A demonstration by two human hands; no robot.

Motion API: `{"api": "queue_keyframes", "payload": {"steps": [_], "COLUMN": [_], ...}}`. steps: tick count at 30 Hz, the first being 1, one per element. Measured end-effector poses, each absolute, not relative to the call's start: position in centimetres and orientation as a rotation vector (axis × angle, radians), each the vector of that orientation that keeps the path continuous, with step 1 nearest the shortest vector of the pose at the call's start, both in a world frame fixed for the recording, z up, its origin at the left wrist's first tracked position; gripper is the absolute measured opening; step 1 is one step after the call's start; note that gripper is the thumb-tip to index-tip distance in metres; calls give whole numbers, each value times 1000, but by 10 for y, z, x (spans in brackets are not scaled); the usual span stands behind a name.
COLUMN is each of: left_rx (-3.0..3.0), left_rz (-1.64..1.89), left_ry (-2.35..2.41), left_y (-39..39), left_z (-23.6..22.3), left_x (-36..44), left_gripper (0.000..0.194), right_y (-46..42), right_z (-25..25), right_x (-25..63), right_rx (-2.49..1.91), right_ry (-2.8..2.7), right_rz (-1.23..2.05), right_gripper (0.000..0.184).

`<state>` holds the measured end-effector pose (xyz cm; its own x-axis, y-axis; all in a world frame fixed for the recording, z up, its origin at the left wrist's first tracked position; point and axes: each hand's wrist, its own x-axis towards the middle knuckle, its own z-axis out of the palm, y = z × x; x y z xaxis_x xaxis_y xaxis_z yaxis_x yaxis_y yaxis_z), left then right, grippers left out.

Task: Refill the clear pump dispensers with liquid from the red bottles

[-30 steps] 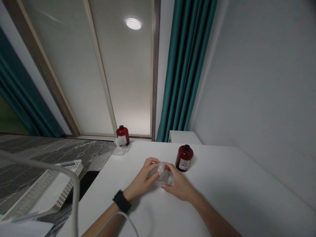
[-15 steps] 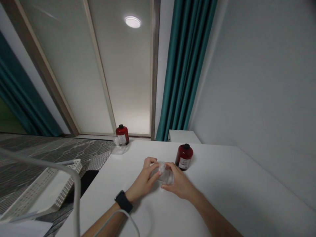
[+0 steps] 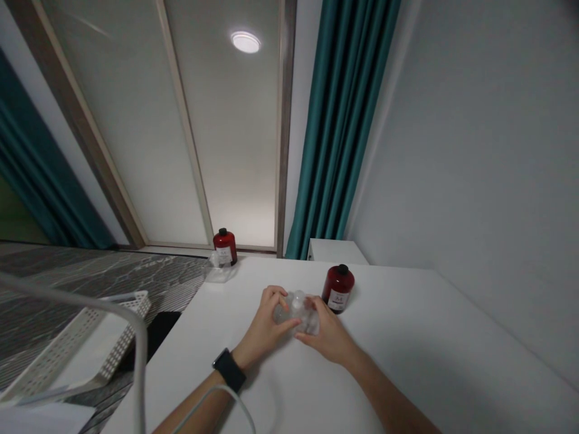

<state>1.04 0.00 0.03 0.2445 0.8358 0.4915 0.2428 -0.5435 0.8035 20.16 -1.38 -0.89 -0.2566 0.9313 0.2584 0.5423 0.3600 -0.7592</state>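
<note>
Both my hands are around a clear, squat bottle (image 3: 298,310) with a rounded, see-through cap, over the middle of the white table (image 3: 271,392). My left hand (image 3: 272,316) grips its left side, thumb across the front and fingers curled behind; a dark watch is on that wrist. On the other side, my right hand (image 3: 326,331) pinches the bottle between thumb and fingers. Close behind the right hand stands a dark red bottle (image 3: 338,288) with a black cap and white label. The clear bottle's base is partly hidden by my fingers.
Near the table's far left corner, another red bottle (image 3: 225,246) stands behind a second clear container (image 3: 221,272). A white perforated basket (image 3: 49,361) lies low at left. A pale cable (image 3: 140,361) crosses the left foreground. A grey wall (image 3: 488,181) borders the right.
My left fingers have shifted off the cap and spread along the bottle's side, so more of its top shows. The red bottles have not moved.
</note>
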Motion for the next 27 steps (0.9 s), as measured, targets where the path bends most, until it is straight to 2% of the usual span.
{"api": "queue_keyframes", "payload": {"steps": [11,17,23,27], "left_rx": [1994,1957,1955,1932], "left_rz": [1065,1105,1078,1090], "left_ry": [862,893,890,905], "left_y": [8,6,6,5], "left_z": [-1,1,1,1], "left_x": [0,2,3,4], "left_gripper": [41,28,38,32], "right_y": [-13,-12,-13,-14], "right_z": [-7,-6,0,4], "right_x": [211,214,216,216], "right_rx": [-1200,-1159,-1153,-1160], "right_ry": [-1959,-2004,-2049,-2060], "right_rz": [805,834,851,864], "right_gripper": [71,69,68,67]}}
